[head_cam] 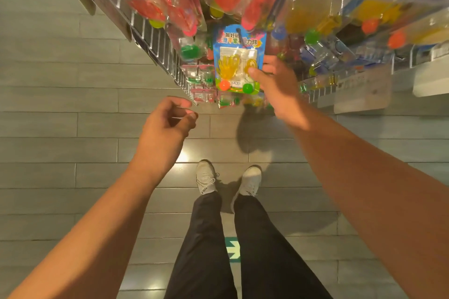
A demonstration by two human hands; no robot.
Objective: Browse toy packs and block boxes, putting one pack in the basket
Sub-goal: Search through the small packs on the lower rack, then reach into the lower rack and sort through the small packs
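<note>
One right hand (279,87) pinches the blue toy pack (237,56); left hand (167,124) fingers seemingly curl empty.

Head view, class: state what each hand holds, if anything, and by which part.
The right hand pinches the blue toy pack at its lower right edge, thumb on the front. The left hand holds nothing, fingers loosely curled.

Bare forearms — no sleeves, black trousers (209,245), pale grey laced trainers (206,178)
</note>
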